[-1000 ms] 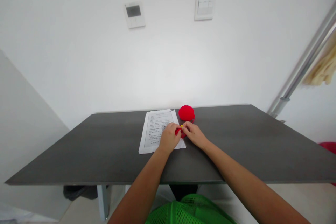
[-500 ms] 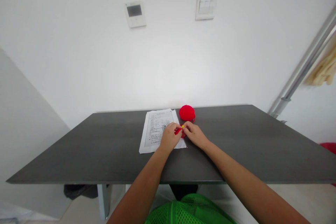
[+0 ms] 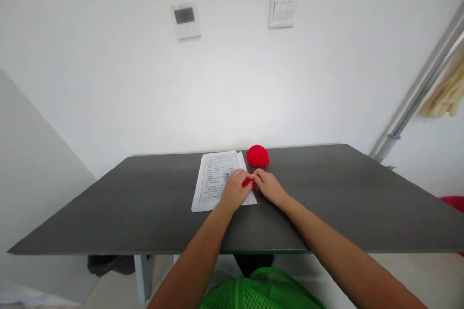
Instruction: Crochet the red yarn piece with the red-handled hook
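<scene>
My left hand [image 3: 234, 190] is closed on a small piece of red yarn work [image 3: 247, 183], its fingers curled over the right part of the printed sheets. Fingertip to fingertip with it, my right hand [image 3: 268, 186] pinches at the same red piece. Between the two hands shows a tiny yellow thing [image 3: 253, 175], too small to make out. Just behind the fingers sits a ball of red yarn [image 3: 257, 156]. The fingers hide much of the red piece.
Printed paper sheets [image 3: 208, 193] lie under and left of my left hand on the dark grey table [image 3: 152, 203]. A white wall with a thermostat panel [image 3: 186, 21] and a light switch [image 3: 283, 10] rises behind. A metal pipe [image 3: 416, 91] runs at the right.
Both hands stay in nearly the same place, with slight finger movement; the yellow thing between them shows less. The yarn ball and sheets have not visibly moved on the table.
</scene>
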{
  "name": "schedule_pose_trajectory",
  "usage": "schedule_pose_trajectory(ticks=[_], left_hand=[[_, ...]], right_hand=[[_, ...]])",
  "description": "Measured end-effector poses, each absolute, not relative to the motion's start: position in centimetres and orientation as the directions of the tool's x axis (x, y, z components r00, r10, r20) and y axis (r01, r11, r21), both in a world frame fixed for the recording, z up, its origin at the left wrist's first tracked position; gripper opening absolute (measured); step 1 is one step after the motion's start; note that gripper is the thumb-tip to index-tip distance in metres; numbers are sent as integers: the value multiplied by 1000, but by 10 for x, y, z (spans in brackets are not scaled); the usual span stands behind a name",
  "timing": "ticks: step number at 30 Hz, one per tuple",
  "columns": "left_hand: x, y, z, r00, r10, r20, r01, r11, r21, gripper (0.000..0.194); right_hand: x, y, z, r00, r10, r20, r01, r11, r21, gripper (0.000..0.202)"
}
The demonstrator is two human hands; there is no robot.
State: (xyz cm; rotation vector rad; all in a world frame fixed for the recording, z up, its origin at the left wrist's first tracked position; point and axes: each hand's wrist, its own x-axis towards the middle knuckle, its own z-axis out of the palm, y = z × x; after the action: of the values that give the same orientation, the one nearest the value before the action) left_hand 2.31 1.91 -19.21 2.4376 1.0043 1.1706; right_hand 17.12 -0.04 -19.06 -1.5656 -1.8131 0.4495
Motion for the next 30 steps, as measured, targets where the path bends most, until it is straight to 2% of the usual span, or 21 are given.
schedule_pose_trajectory(ticks=[6,14,19,24,30], left_hand=[[23,19,-193,453,668,590,510,-738,443,9],[23,19,-190,453,667,592,594,-721,358,10],[24,20,-192,441,672,595,592,-716,370,9],[24,21,-193,430,680,594,562,-716,413,8],[25,20,-191,399,692,601,569,-701,429,9]], right_hand=[[170,-1,-188,-56,960,275,851,190,-489,20],[167,-2,-184,-70,959,273,887,185,-423,20],[167,-2,-185,-29,959,283,906,145,-398,19],[170,-2,-188,-31,943,331,832,208,-514,20],[169,-1,-189,1,936,351,576,286,-766,18]])
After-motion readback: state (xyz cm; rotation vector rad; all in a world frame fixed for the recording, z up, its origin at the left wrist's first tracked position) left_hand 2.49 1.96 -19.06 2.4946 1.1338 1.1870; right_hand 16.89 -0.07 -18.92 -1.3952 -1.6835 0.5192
